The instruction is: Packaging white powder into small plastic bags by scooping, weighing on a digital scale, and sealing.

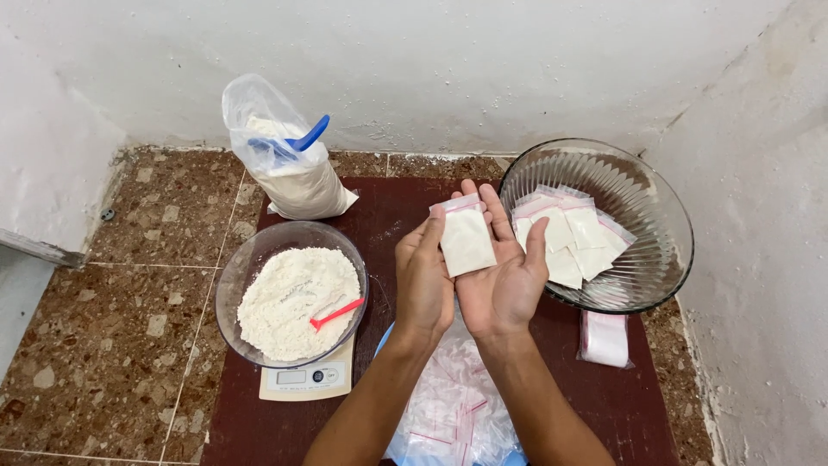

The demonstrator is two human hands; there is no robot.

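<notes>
A small clear zip pouch [467, 239] filled with white powder, with a red seal strip at its top, lies flat on the palm of my right hand [504, 276]. My left hand [423, 280] presses against the pouch's left edge with its thumb and fingers. Both hands hover over the dark red mat [388, 211], between a glass bowl of white powder [293, 289] on the left and a ribbed glass bowl [642, 203] on the right holding several filled pouches [569, 237].
The powder bowl sits on a white kitchen scale [302, 380] and holds a red spoon [336, 313]. A plastic bag of powder [289, 164] with a blue scoop [306, 138] stands at the back. Empty pouches [453, 410] lie below my wrists; a stack of pouches [604, 336] lies right.
</notes>
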